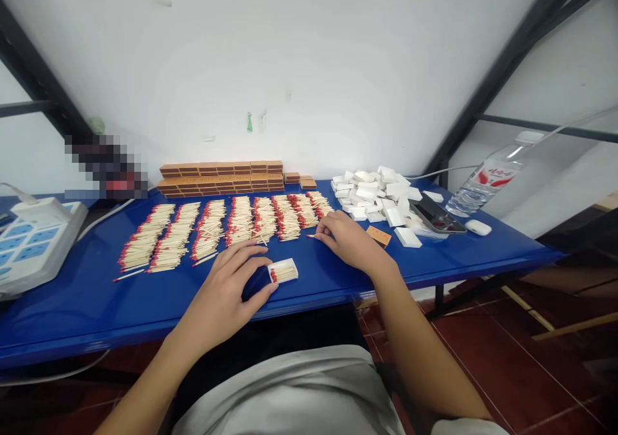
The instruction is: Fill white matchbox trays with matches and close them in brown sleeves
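Observation:
My left hand (234, 280) has its thumb and fingers around the left end of a small white matchbox tray (295, 271). Red-headed matches (284, 272) lie inside that tray. To the right, my right hand (345, 239) pinches a single match (312, 236) just above or on the table, its red head pointing left. Beyond both hands several piles of matches (239, 219) lie in slanted rows. One stray match (128, 275) lies at the left. Beside my right wrist is an orange-brown matchbox cover (379, 235).
Stacked brown matchboxes (222, 179) line the wall on the blue table (309, 293). White trays (371, 194) are heaped at the right, near a phone (437, 215), a white earbud case (477, 228) and a water bottle (492, 174). A power strip (38, 242) sits far left.

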Tool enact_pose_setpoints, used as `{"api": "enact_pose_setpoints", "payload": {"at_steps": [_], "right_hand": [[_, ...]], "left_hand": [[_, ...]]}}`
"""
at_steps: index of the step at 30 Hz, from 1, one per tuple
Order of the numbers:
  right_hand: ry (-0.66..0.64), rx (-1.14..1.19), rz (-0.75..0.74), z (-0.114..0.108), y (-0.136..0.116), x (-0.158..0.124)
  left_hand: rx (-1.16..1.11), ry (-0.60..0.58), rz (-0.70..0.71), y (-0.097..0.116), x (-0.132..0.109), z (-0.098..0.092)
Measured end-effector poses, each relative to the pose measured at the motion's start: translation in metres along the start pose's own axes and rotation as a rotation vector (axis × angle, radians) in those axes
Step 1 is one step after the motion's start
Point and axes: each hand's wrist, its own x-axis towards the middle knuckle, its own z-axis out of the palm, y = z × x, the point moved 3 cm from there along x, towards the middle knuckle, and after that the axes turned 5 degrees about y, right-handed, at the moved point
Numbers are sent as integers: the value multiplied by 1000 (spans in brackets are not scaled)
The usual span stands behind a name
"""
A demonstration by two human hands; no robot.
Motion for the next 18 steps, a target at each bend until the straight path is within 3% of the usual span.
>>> {"api": "enact_pose_setpoints", "payload": {"at_steps": [5,11,18], "right_hand": [[-18,54,0,-7,-9,-4],[-35,165,-131,-19,-53,-18],[-35,-7,-321,-6,-91,-23]], "left_hand": [[-5,-2,1,1,0,0],[-6,-6,-8,1,1,0],[-5,-1,6,2,1,-1]]}}
